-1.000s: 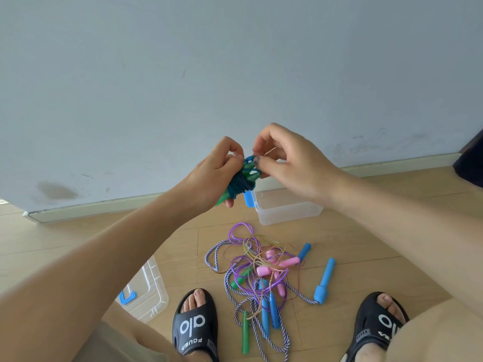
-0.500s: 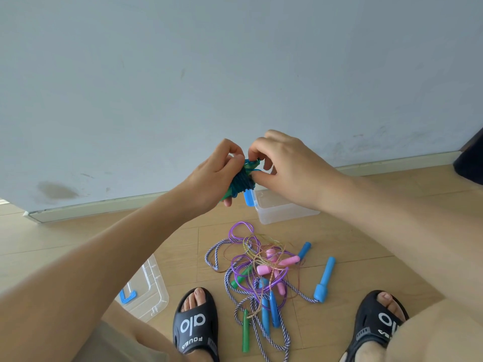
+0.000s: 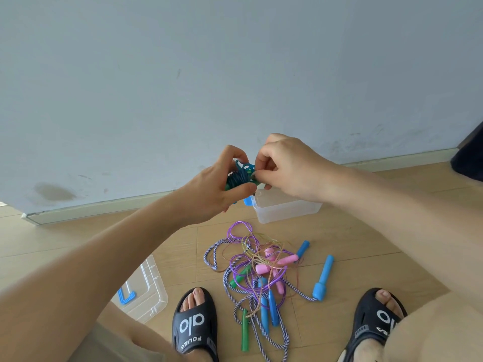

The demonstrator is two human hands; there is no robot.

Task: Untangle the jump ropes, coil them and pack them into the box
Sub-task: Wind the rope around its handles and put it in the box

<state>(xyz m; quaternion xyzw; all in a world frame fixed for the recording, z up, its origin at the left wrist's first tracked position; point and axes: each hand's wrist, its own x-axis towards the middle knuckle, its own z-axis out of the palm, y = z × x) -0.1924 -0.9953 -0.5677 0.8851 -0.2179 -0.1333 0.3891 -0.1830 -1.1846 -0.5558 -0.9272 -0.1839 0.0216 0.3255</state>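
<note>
My left hand [image 3: 211, 189] grips a coiled dark blue jump rope [image 3: 241, 175] with green handles, held up in front of the wall. My right hand [image 3: 285, 165] pinches a loop of that rope at the coil's right side. Just below and behind my hands a clear plastic box [image 3: 285, 209] with a blue clip stands on the floor. Between my feet lies a tangled pile of jump ropes [image 3: 261, 270]: purple, gold and blue-white striped cords with pink, blue and green handles.
A clear lid [image 3: 146, 291] with a blue clip lies on the wooden floor at lower left. My feet in black slides [image 3: 196, 322] flank the pile. A pale wall with a baseboard runs behind. A dark object [image 3: 470, 155] sits at the right edge.
Both hands have stayed together on the coiled rope. My right hand's fingers have shifted from the coil's top to pinch a loop at its right side.
</note>
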